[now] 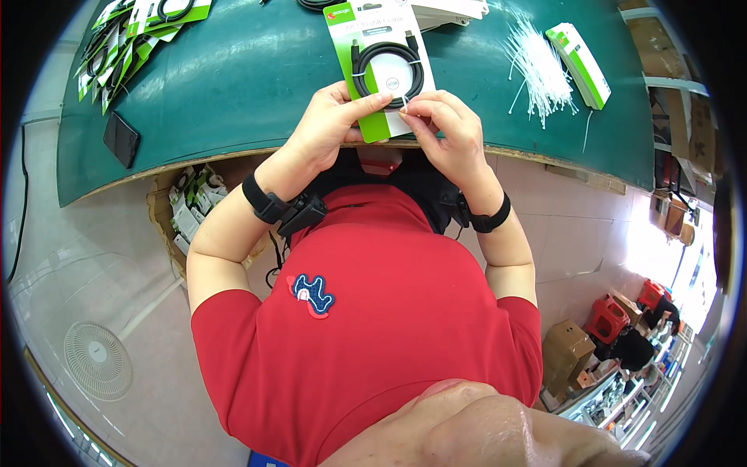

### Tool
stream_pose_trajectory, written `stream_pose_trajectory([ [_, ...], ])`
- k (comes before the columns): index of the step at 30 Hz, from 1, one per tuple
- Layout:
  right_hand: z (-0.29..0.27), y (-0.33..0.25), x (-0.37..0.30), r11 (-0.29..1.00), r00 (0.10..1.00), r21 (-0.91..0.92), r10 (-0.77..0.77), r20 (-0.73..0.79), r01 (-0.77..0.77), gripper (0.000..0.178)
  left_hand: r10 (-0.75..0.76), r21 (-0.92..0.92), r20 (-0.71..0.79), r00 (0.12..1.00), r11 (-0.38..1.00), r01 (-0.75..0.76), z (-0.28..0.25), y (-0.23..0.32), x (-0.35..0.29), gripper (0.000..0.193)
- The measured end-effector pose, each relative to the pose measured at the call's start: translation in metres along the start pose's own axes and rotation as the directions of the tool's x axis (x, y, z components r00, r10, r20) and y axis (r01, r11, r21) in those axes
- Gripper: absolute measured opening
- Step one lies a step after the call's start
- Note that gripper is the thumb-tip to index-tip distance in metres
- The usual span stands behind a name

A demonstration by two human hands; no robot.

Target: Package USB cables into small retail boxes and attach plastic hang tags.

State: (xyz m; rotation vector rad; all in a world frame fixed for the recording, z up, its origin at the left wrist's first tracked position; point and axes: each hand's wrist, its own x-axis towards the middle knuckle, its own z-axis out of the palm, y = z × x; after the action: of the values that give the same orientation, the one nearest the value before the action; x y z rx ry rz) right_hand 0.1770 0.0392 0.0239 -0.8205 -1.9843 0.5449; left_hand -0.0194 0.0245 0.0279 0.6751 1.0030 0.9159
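At the near edge of the green table (pixel 249 86), a green-and-white backing card (pixel 375 127) is held tilted up a little. A coiled black cable (pixel 359 78) lies against its front, with white ties round the coil at its sides. My left hand (pixel 327 121) grips the card's lower left side, thumb in front and fingers partly behind it. At the bottom of the coil my right hand (pixel 450 128) pinches a thin white cable tie (pixel 405 103) between thumb and forefinger. The fingertips hide part of that tie.
Loose white cable ties (pixel 538 74) and a green-and-white stack of cards (pixel 580 66) lie to the right. At left are a pile of carded cables (pixel 128 47) and a black phone (pixel 122 138). Below the table edge stands a cardboard box (pixel 161 214) holding packages.
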Motion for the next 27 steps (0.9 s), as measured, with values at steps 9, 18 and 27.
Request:
stream_pose_trajectory([
  [9, -0.003, -0.006, 0.006, 0.987, 0.996, -0.130, -0.094, -0.005, 0.092, 0.012, 0.016, -0.033, -0.018, 1.000, 0.999, -0.017, 0.000, 0.004, -0.003, 0.026],
  [18, -0.010, 0.008, -0.008, 0.869, 0.945, 0.372, 0.307, 0.112, -0.326, 0.036, 0.061, -0.090, 0.111, 0.992, 0.995, -0.051, 0.006, 0.023, -0.013, 0.027],
  [27, -0.017, 0.018, -0.007, 0.998, 0.998, -0.031, 0.051, 0.037, -0.050, 0.020, -0.017, -0.214, 0.212, 0.977, 0.975, 0.063, 0.000, 0.025, -0.018, 0.027],
])
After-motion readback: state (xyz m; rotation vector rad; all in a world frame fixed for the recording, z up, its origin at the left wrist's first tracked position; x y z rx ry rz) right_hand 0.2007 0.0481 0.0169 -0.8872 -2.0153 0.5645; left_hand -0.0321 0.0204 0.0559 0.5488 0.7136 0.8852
